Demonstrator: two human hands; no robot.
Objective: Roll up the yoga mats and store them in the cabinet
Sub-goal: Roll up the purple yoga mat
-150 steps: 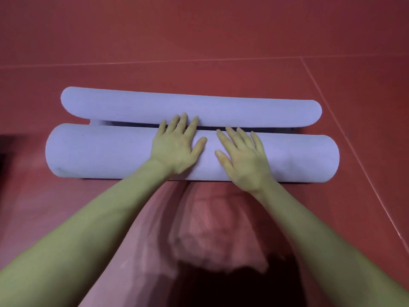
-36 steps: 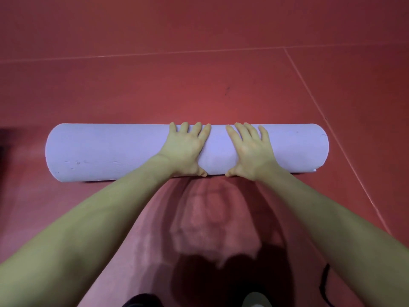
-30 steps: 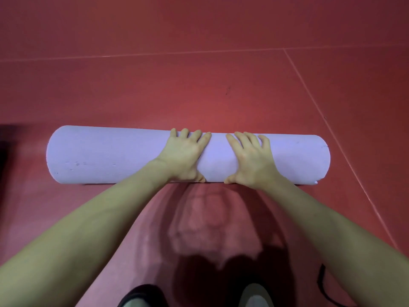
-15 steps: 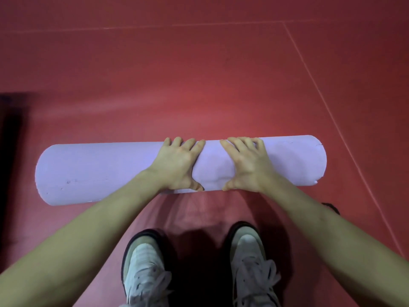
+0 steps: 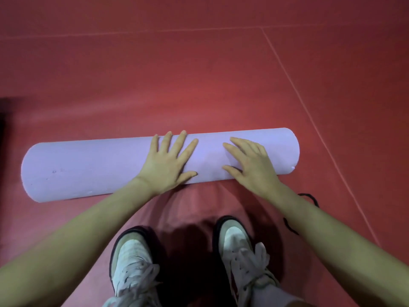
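A lilac yoga mat, fully rolled into a thick tube, lies across the red floor, its right end a little farther from me than its left. My left hand lies flat on top of the roll near its middle, fingers spread and straight. My right hand rests on the roll a hand's width to the right, fingers slightly bent over the curve. No cabinet is in view.
My two white lace-up shoes stand on the red floor just in front of the roll. A thin black cord lies on the floor under my right forearm. A dark edge shows at far left.
The last flat stretch of mat has been rolled in. The roll has come nearer my feet, my hands have moved apart on it with fingers spread, and my shoes have come into view.
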